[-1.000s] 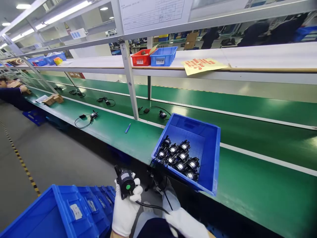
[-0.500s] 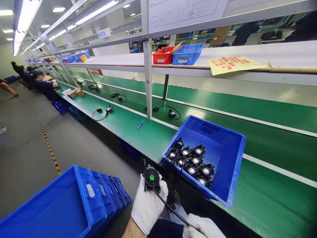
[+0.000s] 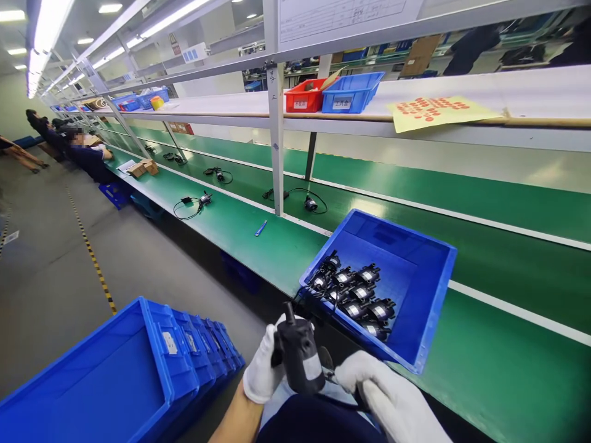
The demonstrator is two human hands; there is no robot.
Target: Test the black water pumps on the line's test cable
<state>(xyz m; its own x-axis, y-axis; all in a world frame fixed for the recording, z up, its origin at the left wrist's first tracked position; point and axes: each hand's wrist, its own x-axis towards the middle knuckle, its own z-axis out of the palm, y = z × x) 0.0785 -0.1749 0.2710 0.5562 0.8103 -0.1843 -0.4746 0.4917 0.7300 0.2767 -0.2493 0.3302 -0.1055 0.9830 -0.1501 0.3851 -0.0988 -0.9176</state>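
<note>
**One pump in hand, about eight in the bin**

The left hand [image 3: 263, 369] has its grip clamped on one black pump [image 3: 299, 357], low before the bench [image 3: 258, 246]. The right hand [image 3: 392, 400] grips its cable [image 3: 344, 403] — just beside. One blue bin [image 3: 429, 320] holds roughly eight pumps [image 3: 355, 295].

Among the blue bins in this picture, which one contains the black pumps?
The blue bin tilted on the green bench edge, just ahead of the right hand, holds them. The stacked blue bins by the left hand show no pumps inside.
</note>
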